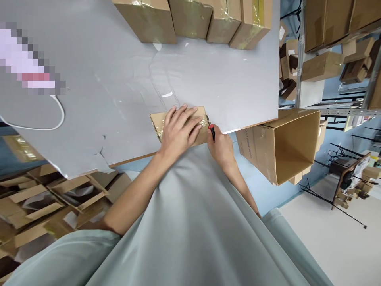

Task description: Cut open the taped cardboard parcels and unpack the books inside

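Note:
A small cardboard box [203,138] with clear tape across its top lies at the near edge of the grey table. My left hand [179,129] rests flat on top of it, fingers spread and pointing away from me. At the box's right side, my right hand [220,147] is wrapped round a red and black cutter [212,130]. The cutter's blade end points away from me, close beside the right edge of the box; whether it touches the cardboard I cannot tell.
Several taped boxes [190,18] stand along the far side of the grey table [119,79]. A white cable [63,115] curls at the left. An open carton [262,147] stands right of the table. Open boxes [56,194] fill the lower left; shelves [327,111] stand at the right.

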A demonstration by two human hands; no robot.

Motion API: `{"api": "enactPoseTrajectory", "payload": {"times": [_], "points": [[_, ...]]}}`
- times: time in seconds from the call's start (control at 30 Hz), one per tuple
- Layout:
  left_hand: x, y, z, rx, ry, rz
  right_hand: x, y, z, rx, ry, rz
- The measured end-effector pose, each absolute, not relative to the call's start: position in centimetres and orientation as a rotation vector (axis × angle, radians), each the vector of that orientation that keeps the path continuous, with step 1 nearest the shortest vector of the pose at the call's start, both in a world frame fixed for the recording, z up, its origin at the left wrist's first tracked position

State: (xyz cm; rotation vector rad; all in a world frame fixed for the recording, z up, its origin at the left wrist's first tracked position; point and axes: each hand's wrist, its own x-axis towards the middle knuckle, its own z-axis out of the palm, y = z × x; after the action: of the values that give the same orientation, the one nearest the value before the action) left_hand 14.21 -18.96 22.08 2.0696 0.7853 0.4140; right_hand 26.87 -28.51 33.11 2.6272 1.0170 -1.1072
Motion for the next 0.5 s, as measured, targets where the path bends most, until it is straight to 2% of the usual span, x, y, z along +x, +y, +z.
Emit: {"api": "enactPoseTrajectory", "payload": {"times": [0.27, 0.5], "points": [[14.3, -19.2, 21.9, 2.055, 0.782, 0.431, 25.1, -26.2, 33.5, 2.542, 1.031, -0.86], [14.1, -19.7, 21.7, 2.075, 0.783, 0.449, 24.0, -28.6, 34.1, 2.486, 0.948, -0.863]]}}
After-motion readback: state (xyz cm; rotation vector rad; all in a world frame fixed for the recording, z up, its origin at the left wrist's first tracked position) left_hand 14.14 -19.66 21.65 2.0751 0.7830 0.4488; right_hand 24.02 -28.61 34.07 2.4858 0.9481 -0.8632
